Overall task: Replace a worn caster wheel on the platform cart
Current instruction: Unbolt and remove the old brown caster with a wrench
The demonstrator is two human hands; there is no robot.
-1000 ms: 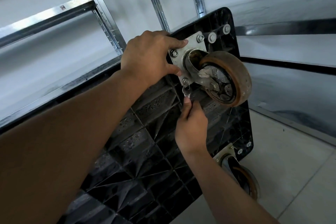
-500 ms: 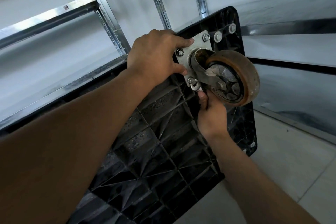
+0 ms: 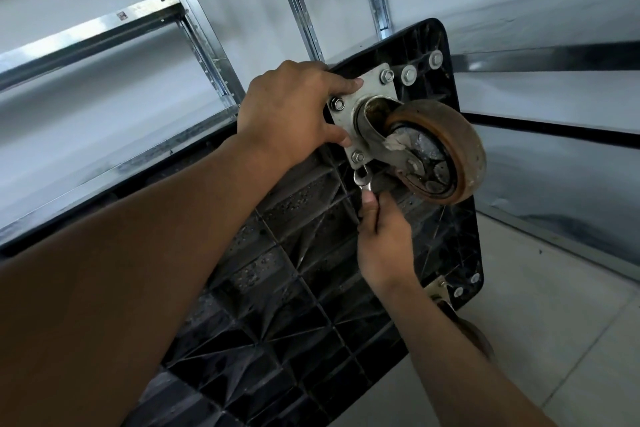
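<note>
Metal shelving rack (image 3: 104,27) behind, upper left; pale tiled floor (image 3: 561,340) lower right.

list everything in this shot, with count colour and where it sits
platform cart: one, black, tipped on edge, ribbed underside facing the camera
caster wheel: one, worn brown tread, at the cart's upper corner
mounting plate: one, silver, under that wheel
nuts: three in view, silver, at the plate's corners
cart bolts: two, silver, beside the plate near the corner
wrench: one, silver, head just below the plate's lower nut
second caster: one, brownish, lower corner, partly hidden by the right forearm
shelving rack: one, silver metal, behind the cart
floor: pale tiles, lower right
left hand: thumb and forefinger on the plate's left edge
right hand: pinches the wrench handle
</note>
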